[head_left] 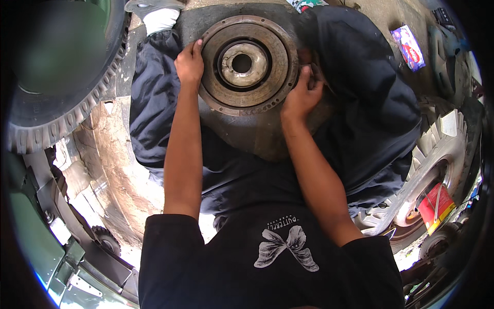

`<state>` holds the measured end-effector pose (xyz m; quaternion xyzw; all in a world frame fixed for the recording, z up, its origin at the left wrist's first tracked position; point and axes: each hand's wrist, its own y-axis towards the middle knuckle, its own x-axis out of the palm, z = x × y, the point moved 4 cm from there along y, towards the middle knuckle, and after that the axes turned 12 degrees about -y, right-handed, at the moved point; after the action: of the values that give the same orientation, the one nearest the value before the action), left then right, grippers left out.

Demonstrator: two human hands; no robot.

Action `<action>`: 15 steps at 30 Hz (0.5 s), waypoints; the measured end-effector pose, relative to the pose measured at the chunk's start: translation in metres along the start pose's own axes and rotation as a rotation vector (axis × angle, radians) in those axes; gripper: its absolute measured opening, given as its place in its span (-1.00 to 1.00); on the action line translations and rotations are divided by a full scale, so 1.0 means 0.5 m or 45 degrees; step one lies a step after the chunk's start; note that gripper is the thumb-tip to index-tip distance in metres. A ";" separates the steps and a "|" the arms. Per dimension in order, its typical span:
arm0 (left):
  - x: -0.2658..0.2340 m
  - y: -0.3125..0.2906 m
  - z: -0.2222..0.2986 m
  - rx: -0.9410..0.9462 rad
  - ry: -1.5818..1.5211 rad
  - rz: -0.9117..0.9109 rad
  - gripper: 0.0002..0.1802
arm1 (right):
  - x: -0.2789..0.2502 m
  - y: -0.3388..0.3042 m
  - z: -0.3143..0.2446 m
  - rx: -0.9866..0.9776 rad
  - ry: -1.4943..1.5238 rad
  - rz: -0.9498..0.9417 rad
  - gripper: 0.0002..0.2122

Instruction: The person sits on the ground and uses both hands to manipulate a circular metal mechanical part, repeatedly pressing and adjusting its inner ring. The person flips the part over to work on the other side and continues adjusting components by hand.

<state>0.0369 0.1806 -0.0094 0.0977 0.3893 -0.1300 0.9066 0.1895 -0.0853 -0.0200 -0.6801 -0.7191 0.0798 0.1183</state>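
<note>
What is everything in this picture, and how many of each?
Metal disc: one, brown-grey, top middle
Big tyre: one, dark, upper left
Treaded wheel: one, grey, right
Small wheel: one, dark, lower left
Packet: one, mostly purple, upper right
Container: one, red and yellow, lower right
Metal bodywork: pieces uncountable, green, lower left
Other edge items: too unclear to count
Shoe: one clear, grey, top left
Trousers: one pair, dark blue, around the disc
T-shirt: one, black, bottom middle
Left hand: one, bare, disc's left rim
Right hand: one, bare, disc's right side
</note>
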 end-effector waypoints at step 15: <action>-0.061 -0.330 -0.074 -0.575 -0.534 0.556 -0.54 | -0.019 0.038 -0.022 -0.169 -0.187 0.107 -0.61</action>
<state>-0.0601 0.0393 -0.0248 -0.0525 0.1841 0.1383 0.9717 0.2114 -0.0941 -0.0153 -0.7082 -0.7005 0.0864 0.0166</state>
